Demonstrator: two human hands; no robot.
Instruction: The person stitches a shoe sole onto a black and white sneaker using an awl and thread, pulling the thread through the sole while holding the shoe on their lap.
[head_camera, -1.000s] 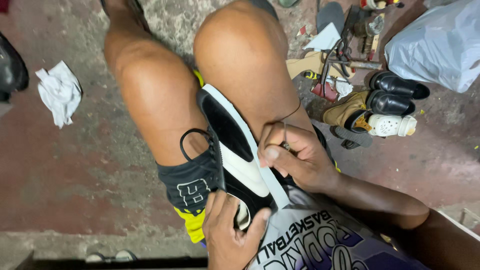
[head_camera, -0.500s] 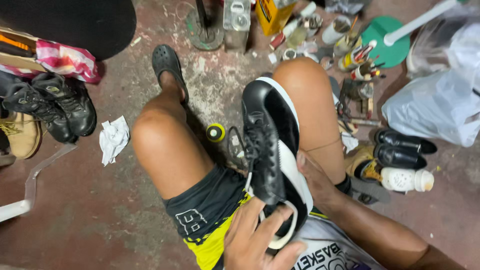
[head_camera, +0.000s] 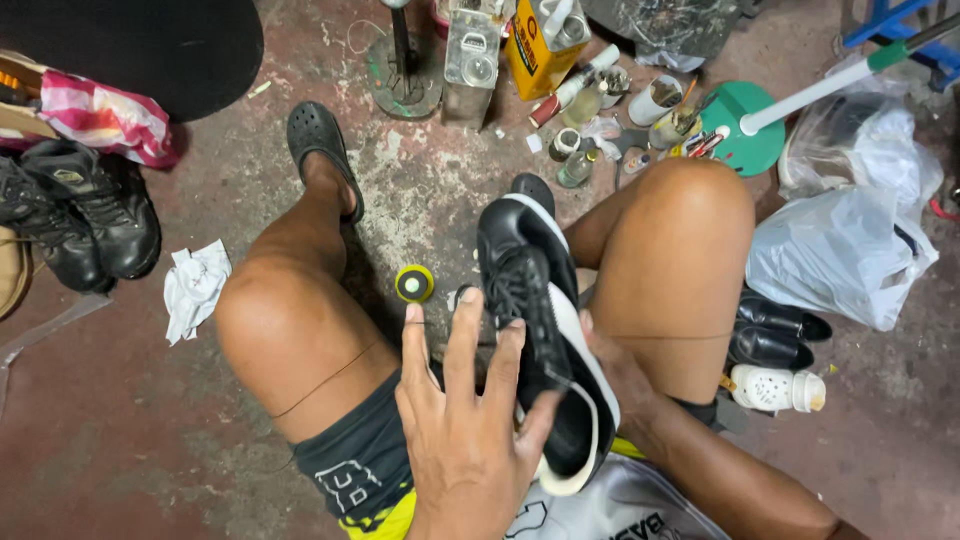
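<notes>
The head view looks straight down on a seated person's bare knees and a stained, reddish concrete floor (head_camera: 130, 440). Between the thighs lies a black and white sneaker (head_camera: 545, 340), toe pointing away from the body, laces up, heel close to the lap. The left hand (head_camera: 465, 420) spreads flat with its fingers (head_camera: 462, 335) fanned wide; the thumb side presses against the shoe's near flank by the collar, so the hand steadies the shoe rather than closing around it. The right hand (head_camera: 615, 365) sits under and behind the shoe's outer side, beside the right thigh; only its edge and thumb show, touching the white sole, and how far its fingers curl cannot be told.

On the floor between the legs, just left of the shoe's toe, lies a small yellow-green roll (head_camera: 414, 284). The left foot wears a dark clog sandal (head_camera: 320, 150). Further left lie a crumpled white rag (head_camera: 195, 285) and a pair of black lace-up boots (head_camera: 85, 225), with a pink and white striped cloth (head_camera: 105, 118) above them. Beyond the knees stand a yellow can (head_camera: 535, 55), a metal tin (head_camera: 470, 60) and small bottles and tubes. To the right rest a white plastic bag (head_camera: 840, 250), a pair of black leather shoes (head_camera: 775, 335) and a white bottle (head_camera: 775, 388) lying on its side.
</notes>
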